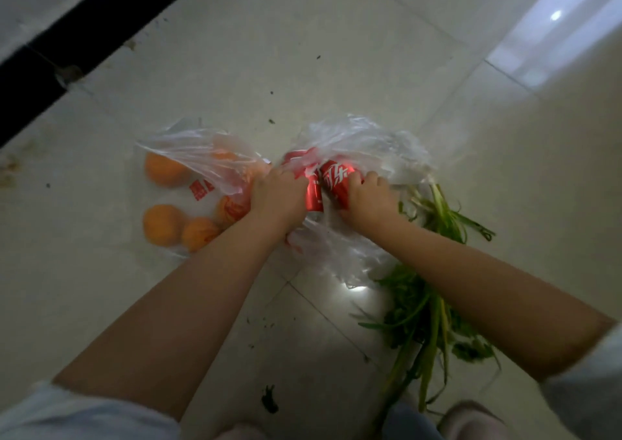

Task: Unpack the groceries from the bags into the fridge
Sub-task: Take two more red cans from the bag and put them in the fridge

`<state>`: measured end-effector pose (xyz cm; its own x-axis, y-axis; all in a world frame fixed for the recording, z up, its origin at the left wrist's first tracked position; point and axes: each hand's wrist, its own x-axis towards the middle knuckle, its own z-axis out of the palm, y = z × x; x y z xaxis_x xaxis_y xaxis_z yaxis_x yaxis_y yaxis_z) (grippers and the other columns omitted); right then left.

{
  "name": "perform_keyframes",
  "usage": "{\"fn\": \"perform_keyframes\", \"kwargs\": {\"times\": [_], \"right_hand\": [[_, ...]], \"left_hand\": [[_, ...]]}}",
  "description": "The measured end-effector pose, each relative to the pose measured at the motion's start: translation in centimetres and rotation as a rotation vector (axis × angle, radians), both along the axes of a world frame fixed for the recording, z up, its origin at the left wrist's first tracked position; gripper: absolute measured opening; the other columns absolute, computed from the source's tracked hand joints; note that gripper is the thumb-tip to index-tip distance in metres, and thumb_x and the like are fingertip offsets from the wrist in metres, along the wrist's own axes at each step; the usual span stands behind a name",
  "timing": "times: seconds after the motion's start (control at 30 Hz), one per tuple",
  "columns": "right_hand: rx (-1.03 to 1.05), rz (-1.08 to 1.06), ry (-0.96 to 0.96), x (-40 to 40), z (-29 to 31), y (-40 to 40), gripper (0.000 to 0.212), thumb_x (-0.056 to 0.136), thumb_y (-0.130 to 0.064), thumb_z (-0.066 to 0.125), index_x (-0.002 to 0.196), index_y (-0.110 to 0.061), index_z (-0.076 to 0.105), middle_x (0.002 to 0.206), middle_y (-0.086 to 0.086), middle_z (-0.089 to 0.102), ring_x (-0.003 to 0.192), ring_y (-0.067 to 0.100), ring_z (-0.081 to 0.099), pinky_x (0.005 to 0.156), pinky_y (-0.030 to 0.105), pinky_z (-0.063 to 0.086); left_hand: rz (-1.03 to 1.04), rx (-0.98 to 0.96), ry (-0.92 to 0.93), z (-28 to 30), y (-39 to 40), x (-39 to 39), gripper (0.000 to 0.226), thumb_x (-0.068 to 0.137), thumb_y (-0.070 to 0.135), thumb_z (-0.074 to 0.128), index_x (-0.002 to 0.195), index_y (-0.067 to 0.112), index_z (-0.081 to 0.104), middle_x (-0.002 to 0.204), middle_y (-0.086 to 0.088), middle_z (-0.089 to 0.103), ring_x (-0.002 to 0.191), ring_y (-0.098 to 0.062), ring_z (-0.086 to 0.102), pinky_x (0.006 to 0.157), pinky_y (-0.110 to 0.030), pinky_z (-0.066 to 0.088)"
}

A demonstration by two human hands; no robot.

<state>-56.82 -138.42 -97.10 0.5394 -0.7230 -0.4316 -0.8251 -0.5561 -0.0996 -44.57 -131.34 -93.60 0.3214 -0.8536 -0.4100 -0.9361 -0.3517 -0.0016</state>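
our left hand [276,194] is curled around 1 red soda can [313,193], and our right hand [368,197] grips a 2nd red can [338,179] beside it; the 2 cans touch each other, both lying half out of a clear plastic bag [356,143] on the tiled floor [303,52]. a 3rd red can [298,156] seems to sit behind them under the film. to do this well, we judge we should pull each can clear of the plastic before lifting, so the bag does not drag along. to the left, another clear bag [195,150] holds oranges [165,224], some against its thin wall. leafy greens [434,305] lie on the floor under our right forearm. the fridge is not in view. we cannot tell how many cans remain inside, since the crinkled film and our knuckles cover them, and the dim light blurs the oranges' edges.
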Motion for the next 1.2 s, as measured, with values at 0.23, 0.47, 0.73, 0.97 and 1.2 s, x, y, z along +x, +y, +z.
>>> {"fn": "perform_keyframes", "kwargs": {"times": [0.23,0.47,0.73,0.97,1.2], "right_hand": [[0.107,-0.100,-0.063,-0.2,-0.5,-0.5,0.072,0.081,-0.039,0.063,0.135,-0.008,0.027,0.126,0.022,0.048,0.114,0.039,0.051,0.090,0.042,0.045],[0.111,0.179,0.134,-4.8,0.2,2.0,0.078,0.087,-0.048,0.051,0.147,-0.029,0.005,0.133,0.017,0.037,0.117,0.034,0.044,0.087,0.040,0.046],[0.224,0.000,-0.018,-3.1,0.7,0.9,0.063,0.076,-0.035,0.066,0.126,-0.016,0.034,0.120,0.017,0.050,0.109,0.035,0.052,0.083,0.037,0.046],[0.071,-0.023,-0.171,-5.2,4.5,-1.4,0.061,0.071,-0.038,0.071,0.118,-0.014,0.040,0.113,0.009,0.053,0.102,0.028,0.052,0.071,0.028,0.033],[0.080,-0.078,-0.227,-5.7,4.0,-1.6,0.059,0.069,-0.038,0.073,0.113,-0.015,0.042,0.113,0.007,0.053,0.093,0.021,0.046,0.070,0.027,0.034]], "left_hand": [[-0.092,0.004,-0.032,-0.6,-0.5,0.4,0.043,0.091,0.019,0.046,0.133,0.026,0.049,0.148,0.000,0.040,0.127,-0.027,0.047,0.097,-0.039,0.041],[0.037,0.103,-0.032,-0.8,-3.6,0.2,0.036,0.097,0.022,0.039,0.132,0.023,0.049,0.136,-0.006,0.054,0.126,-0.027,0.051,0.101,-0.040,0.039],[0.252,0.070,0.172,-1.1,-5.2,0.6,0.031,0.092,0.015,0.047,0.118,0.003,0.060,0.125,-0.019,0.059,0.117,-0.034,0.054,0.094,-0.036,0.044],[0.184,0.177,0.114,-2.5,-6.4,-0.3,0.043,0.093,0.024,0.045,0.133,0.010,0.046,0.140,-0.020,0.038,0.130,-0.036,0.033,0.110,-0.040,0.029],[0.259,0.177,0.141,-3.5,-7.4,1.1,0.051,0.091,0.041,0.044,0.134,0.013,0.048,0.139,-0.018,0.045,0.130,-0.035,0.038,0.106,-0.039,0.035]]}}
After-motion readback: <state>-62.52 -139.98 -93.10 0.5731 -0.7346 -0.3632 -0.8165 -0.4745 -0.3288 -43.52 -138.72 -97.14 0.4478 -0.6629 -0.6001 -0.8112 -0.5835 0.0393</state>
